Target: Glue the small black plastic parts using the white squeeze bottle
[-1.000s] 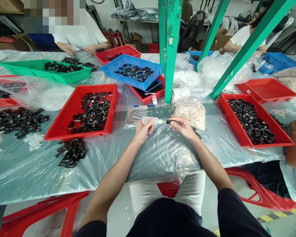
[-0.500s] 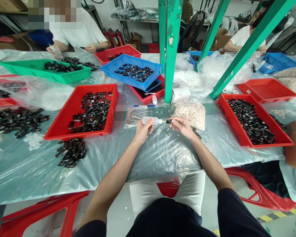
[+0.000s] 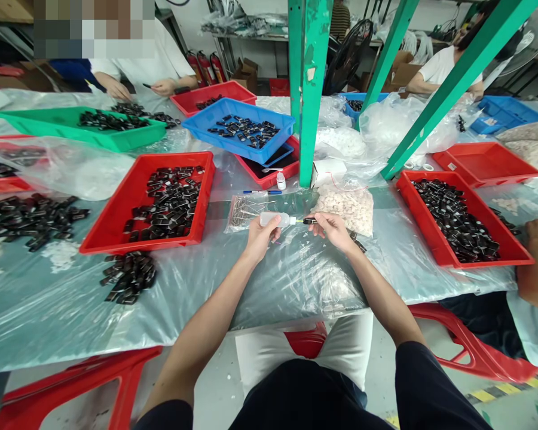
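My left hand is closed round a small clear squeeze bottle that lies on its side, nozzle pointing right. My right hand pinches a small black part against the bottle's tip. Both hands hover just above the plastic-covered table, in front of a bag of white pieces and a clear bag of thin metal pins.
A red tray of black parts lies to the left and another red tray to the right. A loose heap of black parts sits front left. A green post rises behind my hands. Other people work at the far side and the right edge.
My hands have hardly moved. The person at the far left shifted their hands over the green tray.
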{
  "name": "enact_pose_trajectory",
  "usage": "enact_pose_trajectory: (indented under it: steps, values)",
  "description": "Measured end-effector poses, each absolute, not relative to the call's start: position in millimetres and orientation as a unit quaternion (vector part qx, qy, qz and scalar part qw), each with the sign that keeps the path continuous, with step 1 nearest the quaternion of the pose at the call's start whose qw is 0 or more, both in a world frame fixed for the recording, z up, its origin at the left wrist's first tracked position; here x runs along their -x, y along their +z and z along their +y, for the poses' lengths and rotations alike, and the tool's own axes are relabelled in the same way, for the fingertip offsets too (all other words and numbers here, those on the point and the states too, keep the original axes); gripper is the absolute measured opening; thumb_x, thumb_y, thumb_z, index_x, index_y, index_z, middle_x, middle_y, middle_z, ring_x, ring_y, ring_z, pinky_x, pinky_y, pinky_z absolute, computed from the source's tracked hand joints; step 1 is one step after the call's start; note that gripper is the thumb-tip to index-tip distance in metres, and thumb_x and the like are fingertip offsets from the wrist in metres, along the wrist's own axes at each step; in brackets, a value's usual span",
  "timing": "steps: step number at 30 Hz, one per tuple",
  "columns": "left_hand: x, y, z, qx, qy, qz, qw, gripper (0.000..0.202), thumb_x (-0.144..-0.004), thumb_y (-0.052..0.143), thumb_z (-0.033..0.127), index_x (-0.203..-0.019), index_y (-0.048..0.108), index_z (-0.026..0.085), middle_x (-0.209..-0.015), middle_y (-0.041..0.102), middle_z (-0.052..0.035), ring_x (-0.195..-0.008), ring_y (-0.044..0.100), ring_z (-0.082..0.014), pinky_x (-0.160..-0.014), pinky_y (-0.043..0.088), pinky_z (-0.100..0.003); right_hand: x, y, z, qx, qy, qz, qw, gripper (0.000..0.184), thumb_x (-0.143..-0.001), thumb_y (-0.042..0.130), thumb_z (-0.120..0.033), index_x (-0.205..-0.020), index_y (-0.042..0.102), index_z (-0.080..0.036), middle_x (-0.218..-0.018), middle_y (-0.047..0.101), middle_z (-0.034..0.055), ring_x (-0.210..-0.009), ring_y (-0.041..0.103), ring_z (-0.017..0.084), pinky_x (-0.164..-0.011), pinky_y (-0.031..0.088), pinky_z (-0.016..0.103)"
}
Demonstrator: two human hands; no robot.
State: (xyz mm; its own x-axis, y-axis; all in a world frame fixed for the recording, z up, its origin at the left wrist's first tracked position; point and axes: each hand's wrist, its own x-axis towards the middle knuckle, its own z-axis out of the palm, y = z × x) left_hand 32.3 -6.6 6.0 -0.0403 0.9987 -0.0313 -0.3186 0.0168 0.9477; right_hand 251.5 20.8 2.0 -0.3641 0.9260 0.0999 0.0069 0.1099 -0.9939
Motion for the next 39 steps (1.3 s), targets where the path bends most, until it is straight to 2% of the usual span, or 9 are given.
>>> enact_pose_trajectory:
  steps: [5, 10, 16, 29, 39]
  values:
    - [-33, 4, -6, -0.39, 0.582, 0.431, 0.568, 0.05, -0.067, 0.087, 0.057, -0.083, 0.069, 0.014, -0.052, 0.053, 0.0031, -0.044, 0.044, -0.0083, -0.042, 0.03, -0.022, -250, 4, 20, 0.375, 0.543, -0.622, 0.422, 0.061, -0.085, 0.065, -0.077, -0.099, 0.077, -0.018, -0.082, 0.069, 0.0053, -0.059, 0.055, 0.013, -0.045, 0.035, 0.025]
    - [-32, 0, -4, -0.38, 0.594, 0.434, 0.561, 0.05, -0.066, 0.087, 0.058, -0.081, 0.068, 0.014, -0.051, 0.051, 0.0037, -0.044, 0.044, -0.0079, -0.042, 0.03, -0.022, -253, 7, 17, 0.359, 0.528, -0.633, 0.437, 0.05, -0.086, 0.072, -0.066, -0.107, 0.075, -0.02, -0.072, 0.064, 0.0011, -0.058, 0.054, 0.012, -0.051, 0.038, 0.025]
    - [-32, -1, -3, -0.365, 0.598, 0.423, 0.575, 0.05, -0.066, 0.087, 0.058, -0.081, 0.068, 0.014, -0.053, 0.052, 0.004, -0.043, 0.045, -0.0076, -0.042, 0.032, -0.022, -255, 6, 16, 0.35, 0.519, -0.638, 0.448, 0.044, -0.087, 0.075, -0.058, -0.111, 0.074, -0.021, -0.069, 0.061, -0.0008, -0.058, 0.055, 0.013, -0.055, 0.042, 0.026]
    - [-32, 0, -4, -0.368, 0.597, 0.417, 0.578, 0.051, -0.066, 0.088, 0.058, -0.081, 0.067, 0.014, -0.051, 0.053, 0.0035, -0.043, 0.044, -0.0082, -0.042, 0.031, -0.022, -255, 6, 16, 0.354, 0.497, -0.64, 0.466, 0.039, -0.085, 0.078, -0.055, -0.107, 0.078, -0.022, -0.072, 0.064, 0.0007, -0.06, 0.057, 0.014, -0.056, 0.046, 0.027]
    - [-33, 0, -4, -0.375, 0.594, 0.413, 0.58, 0.051, -0.066, 0.087, 0.059, -0.081, 0.068, 0.014, -0.051, 0.053, 0.0033, -0.043, 0.043, -0.0082, -0.041, 0.031, -0.022, -255, -2, 18, 0.37, 0.466, -0.651, 0.472, 0.039, -0.086, 0.077, -0.057, -0.107, 0.079, -0.024, -0.084, 0.072, 0.0045, -0.065, 0.061, 0.015, -0.06, 0.051, 0.03]
